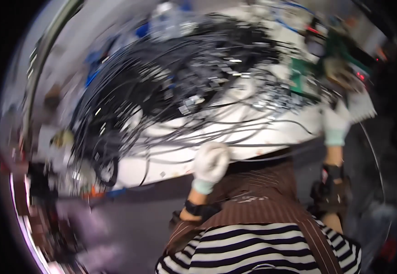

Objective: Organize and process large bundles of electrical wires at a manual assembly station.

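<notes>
1. While black cables crowd the surface, bare white shows along its front edge.
2. The left hand curls there, its grip unclear.
3. The right hand, farther right, blurs; whether spread or pinching cannot be told.

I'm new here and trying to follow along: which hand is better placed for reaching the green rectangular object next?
Probably the right: the white-gloved right hand is nearer the green rectangular object, while the white-gloved left hand is farther left, by the front edge of the white table.
</notes>
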`<action>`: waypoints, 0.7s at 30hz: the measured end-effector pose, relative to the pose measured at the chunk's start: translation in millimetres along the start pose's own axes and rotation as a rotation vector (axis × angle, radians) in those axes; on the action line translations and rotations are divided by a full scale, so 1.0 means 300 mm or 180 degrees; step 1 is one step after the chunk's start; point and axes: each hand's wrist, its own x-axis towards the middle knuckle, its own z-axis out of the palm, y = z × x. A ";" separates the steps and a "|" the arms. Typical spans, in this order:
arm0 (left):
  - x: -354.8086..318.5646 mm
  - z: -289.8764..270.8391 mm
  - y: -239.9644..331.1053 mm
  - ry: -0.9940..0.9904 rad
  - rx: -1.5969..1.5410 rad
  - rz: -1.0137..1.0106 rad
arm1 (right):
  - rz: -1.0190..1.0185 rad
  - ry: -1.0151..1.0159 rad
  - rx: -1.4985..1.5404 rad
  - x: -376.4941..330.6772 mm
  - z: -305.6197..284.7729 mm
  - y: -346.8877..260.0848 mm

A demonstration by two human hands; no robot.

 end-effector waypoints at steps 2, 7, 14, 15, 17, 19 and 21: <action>0.012 0.005 0.002 0.0020 -0.0034 0.0108 | -0.0222 0.0135 0.0720 0.020 0.044 0.136; -0.008 -0.005 0.001 0.0211 0.0144 0.0205 | -0.0561 0.0291 0.0732 0.022 0.047 0.158; -0.015 0.002 0.015 0.0366 0.0263 0.0294 | -0.0558 0.0447 0.0812 0.009 0.045 0.139; -0.012 0.005 0.017 0.0378 0.0208 0.0315 | -0.0577 0.0439 0.0872 0.013 0.049 0.155; -0.008 -0.002 0.025 0.0405 0.0238 0.0334 | -0.0615 0.0393 0.1007 0.014 0.059 0.151; -0.001 0.007 0.029 0.0395 0.0178 0.0325 | -0.0550 0.0194 0.1058 0.010 0.034 0.145; -0.003 0.004 0.026 0.0391 0.0158 0.0327 | -0.0520 0.0096 0.1095 0.010 0.037 0.133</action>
